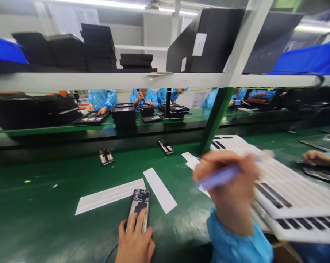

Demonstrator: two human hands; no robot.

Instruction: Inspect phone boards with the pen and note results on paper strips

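My left hand [136, 239] is closed over the lower part of an opened phone [139, 202], its fingertips on the back and its thumb along the right side. The phone lies on the green bench with its circuit board and dark inner parts showing. My right hand [233, 190] is raised at the right, smeared by motion, with its fingers wrapped round a purple pen-shaped tool [222, 176]. That tool's exact kind is too blurred to tell. Two white label strips, a left one [107, 195] and a right one [160, 191], lie just beyond the phone.
Two more opened phones, one left [106, 157] and one right [166, 147], lie farther back. White trays with black strips [299, 186] fill the right side, beside a green post [215, 118]. A co-worker's hand [318, 158] is at far right. Black trays stand on the shelf [99, 81].
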